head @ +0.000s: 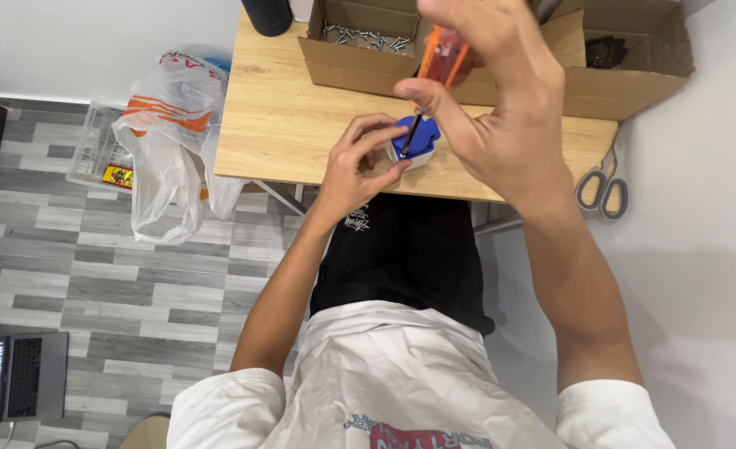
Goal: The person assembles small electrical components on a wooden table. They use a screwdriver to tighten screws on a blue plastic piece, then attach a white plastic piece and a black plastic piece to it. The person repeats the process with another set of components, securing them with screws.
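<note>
The small blue-and-white plastic part [416, 141] sits near the front edge of the wooden bench [285, 125], directly between the two hands: the left hand [355, 166] lies at its 8 o'clock and the right hand [492, 100] rises over it from its 2 o'clock. The left hand is curled, its fingertips pinching the part at the left side and front to steady it against the bench top. The right hand is closed around the orange handle of a screwdriver [436, 71], thumb and fingers wrapped on the grip, and the dark shaft slants down so that its tip meets the top of the part. The part has a rounded blue upper piece over a white base; finer detail is hidden by the fingers and the shaft. At 11 o'clock from the part an open cardboard box [359, 46] holds loose metal screws [364, 37], and at 1 o'clock a second cardboard box [625, 58] holds dark pieces too small to make out. A pair of grey-handled scissors [602, 187] hangs past the right edge of the bench at 3 o'clock. Off the left edge, at 9 o'clock, a white plastic bag [168, 141] with orange print stands on the grey plank floor, and an open laptop [14, 378] lies at 8 o'clock, well apart.
</note>
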